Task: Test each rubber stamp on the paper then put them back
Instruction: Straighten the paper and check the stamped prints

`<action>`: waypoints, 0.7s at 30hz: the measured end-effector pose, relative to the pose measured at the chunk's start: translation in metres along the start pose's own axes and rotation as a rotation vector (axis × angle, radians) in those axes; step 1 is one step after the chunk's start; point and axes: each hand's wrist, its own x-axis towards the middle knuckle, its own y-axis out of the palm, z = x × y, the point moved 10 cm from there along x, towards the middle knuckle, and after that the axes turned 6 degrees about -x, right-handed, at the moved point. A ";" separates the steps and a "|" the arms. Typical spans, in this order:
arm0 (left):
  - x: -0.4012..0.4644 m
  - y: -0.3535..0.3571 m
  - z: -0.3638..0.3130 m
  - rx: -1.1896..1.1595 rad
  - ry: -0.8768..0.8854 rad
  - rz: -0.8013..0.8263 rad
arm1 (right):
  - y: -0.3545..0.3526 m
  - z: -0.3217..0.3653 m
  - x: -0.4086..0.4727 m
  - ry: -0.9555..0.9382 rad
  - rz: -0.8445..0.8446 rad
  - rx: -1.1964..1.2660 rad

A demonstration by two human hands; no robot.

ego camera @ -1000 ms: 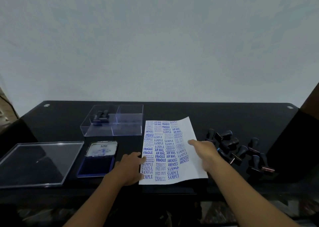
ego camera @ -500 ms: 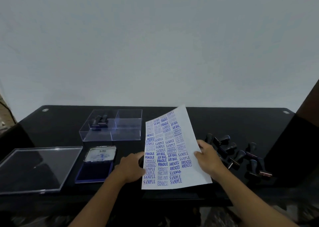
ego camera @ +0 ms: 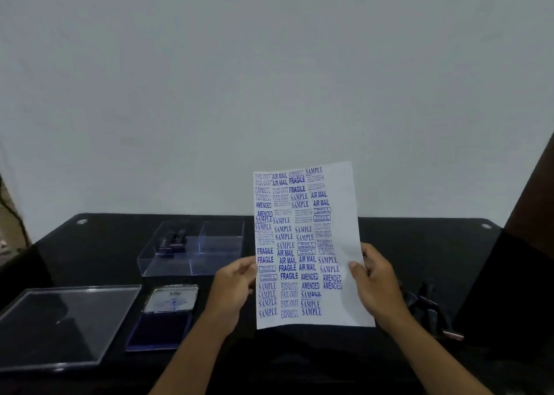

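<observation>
The raised paper hides the fingers of both hands behind it, and part of the counter. Beyond the right hand, the loose stamps blur into the dark top, uncountable. Small print among the stamped words is unreadable.

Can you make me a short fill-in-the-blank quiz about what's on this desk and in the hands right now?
1. Both hands, the left hand and the right hand, hold up the stamped ____.
2. The ink on the sheet of paper is ____ in colour.
3. The ink pad lies with its lid ____.
4. The clear plastic box holds stamps only in its ____ compartment.

Missing words: paper; blue; open; left
</observation>
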 end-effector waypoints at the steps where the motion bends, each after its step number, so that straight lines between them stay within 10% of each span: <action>1: 0.000 -0.001 -0.006 0.001 0.012 -0.006 | 0.000 0.006 0.002 -0.015 -0.008 0.011; 21: -0.019 -0.034 -0.098 -0.015 0.306 -0.165 | -0.005 0.073 0.008 -0.093 -0.102 0.178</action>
